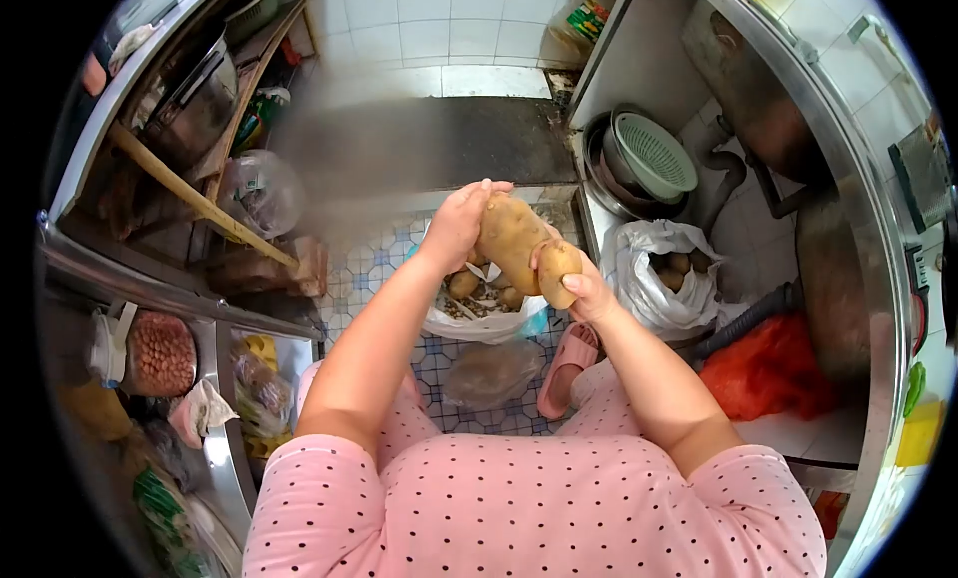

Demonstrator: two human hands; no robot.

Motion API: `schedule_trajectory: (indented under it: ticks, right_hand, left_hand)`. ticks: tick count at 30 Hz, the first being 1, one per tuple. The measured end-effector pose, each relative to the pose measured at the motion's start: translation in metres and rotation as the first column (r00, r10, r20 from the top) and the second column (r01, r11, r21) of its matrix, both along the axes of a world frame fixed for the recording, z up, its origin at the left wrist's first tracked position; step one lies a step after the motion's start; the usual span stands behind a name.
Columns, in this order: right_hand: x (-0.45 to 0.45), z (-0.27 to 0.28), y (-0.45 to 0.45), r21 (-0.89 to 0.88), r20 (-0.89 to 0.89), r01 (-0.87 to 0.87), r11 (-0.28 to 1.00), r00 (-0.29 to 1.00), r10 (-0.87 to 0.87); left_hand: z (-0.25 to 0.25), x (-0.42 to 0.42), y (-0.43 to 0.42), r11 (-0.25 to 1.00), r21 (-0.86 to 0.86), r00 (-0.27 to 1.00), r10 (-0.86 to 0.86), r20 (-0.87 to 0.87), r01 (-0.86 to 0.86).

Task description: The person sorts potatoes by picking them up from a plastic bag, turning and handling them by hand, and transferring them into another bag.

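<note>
Over the open bag (477,326) on the tiled floor, we hold the large potato (511,241), our left hand (457,224) curled against its side and far end. Our right hand (591,290) pinches the small potato (559,275) between thumb and fingers, right beside the large one. We see more potatoes inside the open bag, and the white bag (641,269) of potatoes stands to its right.
</note>
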State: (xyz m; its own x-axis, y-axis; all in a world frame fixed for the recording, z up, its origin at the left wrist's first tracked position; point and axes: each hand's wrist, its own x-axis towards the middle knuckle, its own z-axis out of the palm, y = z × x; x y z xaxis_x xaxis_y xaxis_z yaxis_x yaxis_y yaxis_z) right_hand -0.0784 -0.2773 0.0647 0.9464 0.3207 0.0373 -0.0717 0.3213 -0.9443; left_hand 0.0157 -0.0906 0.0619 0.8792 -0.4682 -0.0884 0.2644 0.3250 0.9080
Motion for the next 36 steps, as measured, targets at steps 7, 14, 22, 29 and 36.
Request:
schedule_trajectory:
  ticks: [7, 14, 22, 29, 36]
  right_hand:
    - [0.004, 0.008, 0.0, 0.03, 0.019, 0.015, 0.999, 1.0, -0.016]
    - [-0.003, 0.008, 0.007, 0.001, -0.042, 0.042, 0.999, 0.998, -0.041]
    - [0.0, -0.005, 0.001, 0.13, -0.073, 0.105, 0.986, 0.993, -0.096]
    - [0.004, 0.008, -0.01, 0.728, -0.239, 0.081, 0.681, 0.961, 0.142]
    - [0.006, 0.01, -0.013, 0.891, -0.212, 0.038, 0.452, 0.915, 0.342]
  left_hand:
    - [0.015, -0.009, -0.002, 0.998, -0.032, 0.998, -0.05, -0.035, 0.049]
    - [-0.022, -0.002, 0.0, 0.978, 0.191, 0.943, 0.015, 0.333, -0.083]
    - [-0.013, -0.004, -0.005, 0.984, -0.075, 0.986, 0.156, -0.065, -0.161]
    - [-0.034, 0.002, 0.012, 0.825, 0.566, 0.992, -0.075, 0.102, 0.004]
    - [0.008, -0.013, -0.005, 0.951, -0.277, 0.987, -0.156, -0.037, 0.14]
